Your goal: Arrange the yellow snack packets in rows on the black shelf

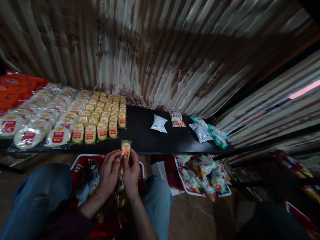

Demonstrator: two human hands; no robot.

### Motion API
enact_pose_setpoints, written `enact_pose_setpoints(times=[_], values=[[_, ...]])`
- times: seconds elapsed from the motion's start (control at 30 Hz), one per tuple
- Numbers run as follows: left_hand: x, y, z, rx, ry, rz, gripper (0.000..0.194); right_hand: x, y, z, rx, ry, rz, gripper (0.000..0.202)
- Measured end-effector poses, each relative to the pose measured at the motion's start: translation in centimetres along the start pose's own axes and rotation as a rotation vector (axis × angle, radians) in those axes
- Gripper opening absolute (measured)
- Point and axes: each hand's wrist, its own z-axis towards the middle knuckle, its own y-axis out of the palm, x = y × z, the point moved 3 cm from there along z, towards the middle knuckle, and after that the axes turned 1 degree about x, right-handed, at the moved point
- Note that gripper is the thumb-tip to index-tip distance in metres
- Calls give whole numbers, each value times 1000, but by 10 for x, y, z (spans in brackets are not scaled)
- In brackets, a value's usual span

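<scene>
A small yellow snack pack (126, 149) with a red and white label is upright between my hands, at the front edge of the black shelf (138, 133). My right hand (131, 175) grips it with thumb and fingers from the right. Close at its left side is my left hand (109, 172), fingers curled together; whether they hold anything is hidden. Rows of similar yellow packs (90, 133) stand on the shelf to the left, beside rows of round white wrapped cakes (58, 136). Below my hands is a red basket (78, 165) with packaged snacks inside.
Orange packages (12, 87) lie at the far left. On the shelf's right part are a silver pack (159, 123), a red-and-white pack (177, 119) and green packs (217, 136). A second basket (177, 176) full of snack bags is below. Corrugated sheeting rises behind.
</scene>
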Motion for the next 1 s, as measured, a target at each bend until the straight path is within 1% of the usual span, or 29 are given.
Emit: enact_pose_setpoints(times=[0.17, 0.33, 0.5, 0.63, 0.8, 1.0], values=[[5, 8, 15, -18, 40, 40, 30, -5, 5, 21, -1, -38, 17, 34], [9, 15, 31, -30, 69, 124, 33, -7, 14, 47, -47, -52, 93, 38], [9, 22, 47, -32, 102, 268, 38, 2, 25, 75, -62, -78, 46, 43], [9, 27, 58, -60, 86, 290, 40, 8, 32, 95, -71, -102, -12, 39], [9, 30, 68, -93, 85, 261, 44, 9, 39, 109, -65, -128, -44, 35], [2, 32, 76, -137, 48, 258, 50, 8, 46, 117, -62, -153, -105, 34]])
